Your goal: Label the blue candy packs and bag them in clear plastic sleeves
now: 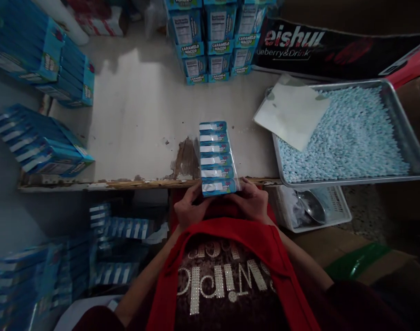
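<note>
A row of several small blue boxes (215, 159) in clear wrap lies at the table's front edge, its near end over the edge. My left hand (191, 205) is closed on the near left corner of this pack. On the near right corner, my right hand (251, 200) pinches the pack and its clear wrap. The fingertips under the pack are partly hidden. Bare tabletop with a worn brown patch (186, 158) shows just left of the pack.
Stacked blue boxes (218, 41) stand at the back, more (40, 142) at the left. A metal tray (348, 181) of light blue candies with a pale sheet (292, 110) on them sits right. Below it is a white basket (346, 214) with a metal scoop (313, 207).
</note>
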`<state>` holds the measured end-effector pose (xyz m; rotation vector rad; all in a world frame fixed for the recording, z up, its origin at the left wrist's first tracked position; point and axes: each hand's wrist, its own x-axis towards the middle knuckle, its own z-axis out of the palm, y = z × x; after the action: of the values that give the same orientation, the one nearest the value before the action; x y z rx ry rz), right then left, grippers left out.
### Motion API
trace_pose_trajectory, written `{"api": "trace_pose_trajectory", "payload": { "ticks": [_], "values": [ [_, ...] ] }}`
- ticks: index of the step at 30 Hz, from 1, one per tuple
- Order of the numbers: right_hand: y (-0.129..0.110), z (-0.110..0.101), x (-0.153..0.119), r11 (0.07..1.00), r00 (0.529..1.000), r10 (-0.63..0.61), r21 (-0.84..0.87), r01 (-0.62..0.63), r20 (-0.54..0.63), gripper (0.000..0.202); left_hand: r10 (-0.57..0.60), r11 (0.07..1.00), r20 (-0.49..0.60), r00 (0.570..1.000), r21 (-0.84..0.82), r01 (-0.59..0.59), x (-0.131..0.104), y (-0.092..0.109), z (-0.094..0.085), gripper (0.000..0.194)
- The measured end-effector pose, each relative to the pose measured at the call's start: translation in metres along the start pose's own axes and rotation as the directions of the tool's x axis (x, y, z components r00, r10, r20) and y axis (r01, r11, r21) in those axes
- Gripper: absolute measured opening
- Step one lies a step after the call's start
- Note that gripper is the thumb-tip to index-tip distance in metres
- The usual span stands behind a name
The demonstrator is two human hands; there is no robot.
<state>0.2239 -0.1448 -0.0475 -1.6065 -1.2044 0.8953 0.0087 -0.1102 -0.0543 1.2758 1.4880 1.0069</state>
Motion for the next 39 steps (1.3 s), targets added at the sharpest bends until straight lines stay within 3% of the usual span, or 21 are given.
{"api": "trace_pose_trajectory", "payload": {
  "ticks": [2,4,6,9,11,14,19,21,25,27,30,33,36,38,39],
  "values": [
    [-0.002,0.001,0.005,0.997,0.993,-0.056,-0.066,0.05,-0.104,0.015,0.046,0.997,-0.03,0.998,0.068,-0.044,0.004,-0.004,0.002,0.039],
    [-0.004,0.001,0.009,0.987,0.985,-0.114,-0.131,0.097,-0.132,0.022,0.101,0.98,-0.043,0.994,0.174,-0.093,0.011,-0.004,0.001,0.034],
    [-0.007,-0.002,0.009,0.973,0.985,-0.114,-0.213,0.086,-0.126,0.024,0.177,0.947,-0.036,0.983,0.28,-0.161,0.016,0.0,-0.002,0.052],
    [-0.011,-0.007,0.004,0.955,0.992,-0.061,-0.295,0.025,-0.114,0.072,0.291,0.892,0.015,0.957,0.358,-0.277,0.02,0.009,-0.009,0.102],
    [-0.011,-0.008,0.0,0.95,0.995,-0.08,-0.306,0.056,-0.066,0.089,0.319,0.87,0.08,0.944,0.371,-0.326,0.021,0.013,-0.013,0.115],
    [-0.01,-0.005,-0.001,0.93,0.989,-0.15,-0.34,0.139,-0.008,0.072,0.269,0.884,0.171,0.948,0.346,-0.314,0.023,0.015,-0.012,0.118],
    [-0.012,-0.001,-0.003,0.881,0.972,-0.234,-0.432,0.195,-0.037,0.042,0.141,0.933,0.213,0.967,0.298,-0.202,0.027,0.018,-0.004,0.107],
    [-0.012,-0.003,-0.006,0.874,0.972,-0.232,-0.447,0.189,-0.044,0.041,0.134,0.921,0.244,0.961,0.328,-0.211,0.029,0.018,-0.006,0.102],
    [-0.009,-0.006,-0.008,0.898,0.983,-0.17,-0.422,0.126,-0.069,0.061,0.189,0.891,0.306,0.933,0.346,-0.294,0.03,0.016,-0.012,0.101],
    [-0.006,-0.005,-0.006,0.909,0.985,-0.165,-0.397,0.129,-0.057,0.063,0.172,0.9,0.307,0.936,0.337,-0.276,0.03,0.016,-0.012,0.102],
    [-0.003,-0.002,-0.002,0.906,0.981,-0.192,-0.382,0.182,0.011,0.058,0.137,0.926,0.348,0.928,0.288,-0.245,0.03,0.019,-0.007,0.092],
    [-0.003,-0.004,-0.003,0.898,0.978,-0.195,-0.389,0.207,0.072,0.056,0.138,0.954,0.437,0.889,0.183,-0.238,0.032,0.021,-0.008,0.084],
    [-0.002,-0.019,-0.006,0.935,0.987,-0.115,-0.323,0.146,0.113,0.068,0.108,0.992,0.498,0.86,0.006,-0.128,0.039,0.024,-0.024,0.125],
    [-0.002,-0.034,-0.003,0.987,0.992,-0.035,-0.153,0.053,0.12,0.085,0.06,0.983,0.449,0.891,-0.179,0.024,0.048,0.03,-0.035,0.147],
    [-0.003,-0.04,0.0,0.999,0.994,0.001,-0.045,0.004,0.111,0.087,0.003,0.957,0.388,0.921,-0.267,0.109,0.053,0.034,-0.038,0.144]
  ]
}}
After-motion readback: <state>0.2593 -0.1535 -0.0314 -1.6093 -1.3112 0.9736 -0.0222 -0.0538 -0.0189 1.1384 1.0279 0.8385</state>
